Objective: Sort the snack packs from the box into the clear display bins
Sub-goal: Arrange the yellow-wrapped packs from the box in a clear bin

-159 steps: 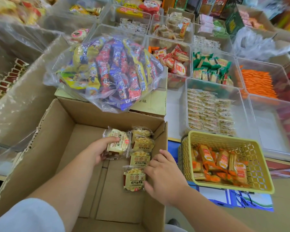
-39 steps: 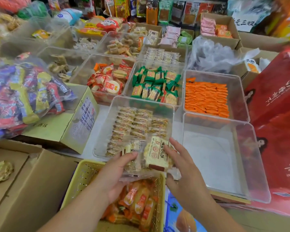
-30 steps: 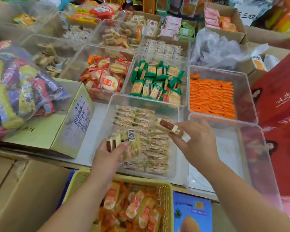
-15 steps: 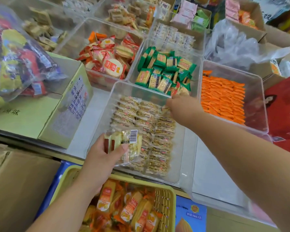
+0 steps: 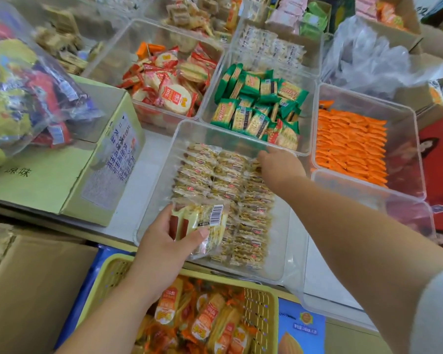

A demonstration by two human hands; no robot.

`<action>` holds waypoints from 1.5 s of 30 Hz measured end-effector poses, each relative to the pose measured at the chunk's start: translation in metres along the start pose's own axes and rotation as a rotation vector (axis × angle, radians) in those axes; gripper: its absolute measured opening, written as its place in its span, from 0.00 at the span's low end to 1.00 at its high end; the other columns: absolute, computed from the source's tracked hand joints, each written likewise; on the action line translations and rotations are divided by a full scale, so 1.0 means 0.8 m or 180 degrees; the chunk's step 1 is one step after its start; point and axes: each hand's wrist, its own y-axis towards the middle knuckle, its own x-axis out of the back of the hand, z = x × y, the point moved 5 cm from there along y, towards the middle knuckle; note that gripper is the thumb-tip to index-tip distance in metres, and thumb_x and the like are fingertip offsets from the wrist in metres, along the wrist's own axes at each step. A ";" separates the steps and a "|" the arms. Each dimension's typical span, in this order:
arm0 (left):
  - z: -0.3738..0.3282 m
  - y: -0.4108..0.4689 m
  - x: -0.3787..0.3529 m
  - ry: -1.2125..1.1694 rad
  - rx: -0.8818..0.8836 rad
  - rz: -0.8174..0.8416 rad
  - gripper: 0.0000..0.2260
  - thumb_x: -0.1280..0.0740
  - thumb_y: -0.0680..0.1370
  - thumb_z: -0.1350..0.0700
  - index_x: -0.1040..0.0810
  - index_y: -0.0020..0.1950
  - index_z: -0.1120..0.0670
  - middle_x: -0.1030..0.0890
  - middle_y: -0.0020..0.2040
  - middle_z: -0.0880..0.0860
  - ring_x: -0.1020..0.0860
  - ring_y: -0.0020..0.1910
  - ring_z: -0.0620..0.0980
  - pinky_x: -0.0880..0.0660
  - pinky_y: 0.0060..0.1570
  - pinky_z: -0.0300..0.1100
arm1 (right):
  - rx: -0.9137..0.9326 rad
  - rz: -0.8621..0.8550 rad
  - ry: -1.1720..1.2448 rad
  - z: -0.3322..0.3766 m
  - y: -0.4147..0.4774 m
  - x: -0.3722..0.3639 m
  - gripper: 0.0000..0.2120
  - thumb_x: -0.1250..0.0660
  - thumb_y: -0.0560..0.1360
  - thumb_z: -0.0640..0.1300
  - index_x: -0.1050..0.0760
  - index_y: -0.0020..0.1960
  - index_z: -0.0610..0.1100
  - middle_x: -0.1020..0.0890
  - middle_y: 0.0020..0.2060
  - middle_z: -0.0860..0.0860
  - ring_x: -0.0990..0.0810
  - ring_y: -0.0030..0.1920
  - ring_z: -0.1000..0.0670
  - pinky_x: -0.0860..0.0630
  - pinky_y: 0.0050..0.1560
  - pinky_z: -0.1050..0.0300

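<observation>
A clear display bin in front of me holds rows of pale yellow snack packs. My left hand grips a small stack of the same snack packs, barcode up, over the bin's near left corner. My right hand reaches into the far right part of the bin, fingers down among the packs; whether it holds one is hidden. The brown cardboard box lies at the lower left; its inside is out of view.
A yellow basket of orange packs sits below the bin. Further bins hold green packs, red round packs and orange sticks. An empty clear bin stands on the right, a green carton on the left.
Both hands brought packs from the cardboard box to the bin. My right hand carried one pack to the bin's far right rows; my left hand stays at the near corner with its stack.
</observation>
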 end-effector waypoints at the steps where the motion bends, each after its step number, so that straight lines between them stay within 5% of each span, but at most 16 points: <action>1: 0.001 0.001 0.001 -0.0003 -0.0003 -0.0018 0.15 0.24 0.76 0.48 0.22 0.59 0.34 0.14 0.52 0.40 0.17 0.51 0.39 0.23 0.50 0.42 | -0.0041 -0.0137 0.0026 0.000 -0.006 -0.002 0.15 0.38 0.78 0.39 0.29 0.64 0.44 0.23 0.56 0.45 0.24 0.56 0.41 0.25 0.53 0.46; 5: 0.000 0.000 0.001 -0.0034 -0.0024 -0.0047 0.15 0.24 0.76 0.47 0.22 0.59 0.34 0.14 0.52 0.41 0.16 0.50 0.39 0.23 0.49 0.42 | -0.0210 -0.0447 0.0180 0.013 -0.044 -0.021 0.35 0.45 0.82 0.60 0.46 0.81 0.41 0.38 0.78 0.42 0.41 0.77 0.39 0.43 0.77 0.41; 9: 0.000 -0.001 0.000 -0.0004 -0.0041 -0.0069 0.15 0.24 0.76 0.48 0.22 0.59 0.34 0.14 0.52 0.40 0.17 0.50 0.38 0.23 0.48 0.41 | -0.0507 -0.0080 0.0386 0.027 -0.062 -0.052 0.45 0.59 0.79 0.71 0.62 0.82 0.39 0.60 0.81 0.38 0.62 0.81 0.38 0.59 0.80 0.40; 19: -0.002 -0.001 -0.001 -0.0047 0.0035 -0.0150 0.14 0.24 0.76 0.49 0.22 0.56 0.33 0.14 0.51 0.39 0.17 0.48 0.37 0.24 0.47 0.39 | -0.0959 0.0151 0.1127 0.041 -0.039 -0.083 0.46 0.64 0.76 0.74 0.69 0.80 0.41 0.69 0.79 0.42 0.69 0.79 0.42 0.62 0.79 0.40; 33: -0.006 0.002 -0.001 -0.0191 0.0036 -0.0224 0.15 0.24 0.74 0.49 0.21 0.56 0.33 0.14 0.52 0.39 0.17 0.50 0.36 0.24 0.47 0.37 | -0.0947 0.0331 0.1138 0.040 -0.029 -0.104 0.50 0.69 0.72 0.78 0.69 0.81 0.43 0.71 0.78 0.42 0.70 0.79 0.42 0.66 0.78 0.44; 45: -0.012 -0.001 -0.005 -0.0241 0.0008 -0.0229 0.13 0.25 0.76 0.54 0.20 0.57 0.40 0.14 0.52 0.40 0.16 0.50 0.37 0.24 0.40 0.25 | -0.0898 -0.0098 0.1300 0.062 -0.086 -0.104 0.47 0.71 0.75 0.75 0.69 0.80 0.42 0.71 0.78 0.43 0.75 0.77 0.45 0.68 0.78 0.43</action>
